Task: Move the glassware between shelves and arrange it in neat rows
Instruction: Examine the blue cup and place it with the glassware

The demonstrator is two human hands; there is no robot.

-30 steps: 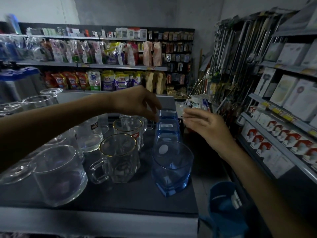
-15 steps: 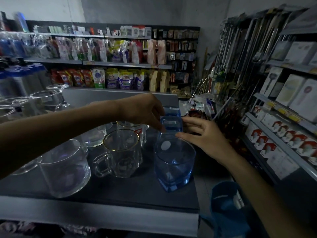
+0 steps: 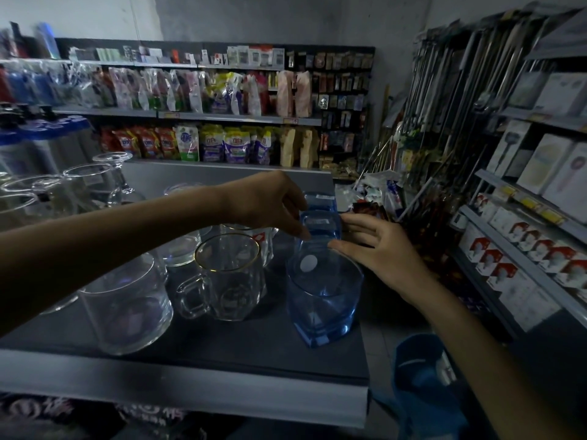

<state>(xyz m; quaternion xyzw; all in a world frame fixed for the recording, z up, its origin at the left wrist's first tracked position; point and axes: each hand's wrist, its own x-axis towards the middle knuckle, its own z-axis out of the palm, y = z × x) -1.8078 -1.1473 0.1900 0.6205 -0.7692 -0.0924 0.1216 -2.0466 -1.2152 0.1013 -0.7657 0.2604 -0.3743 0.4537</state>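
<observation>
Where the dark shelf (image 3: pixel 222 347) carries a wide clear glass cup (image 3: pixel 127 303) and a gold-rimmed clear glass mug (image 3: pixel 228 281), the left hand (image 3: pixel 266 201) sets loosely bent fingertips against the left wall of the middle blue square glass tumbler (image 3: pixel 320 225). The right hand (image 3: pixel 378 249), fingers extended, presses its right wall.

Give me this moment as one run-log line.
action: aligning | left hand: fingertips on middle blue glass, left side | right hand: straight fingers on its right side
</observation>
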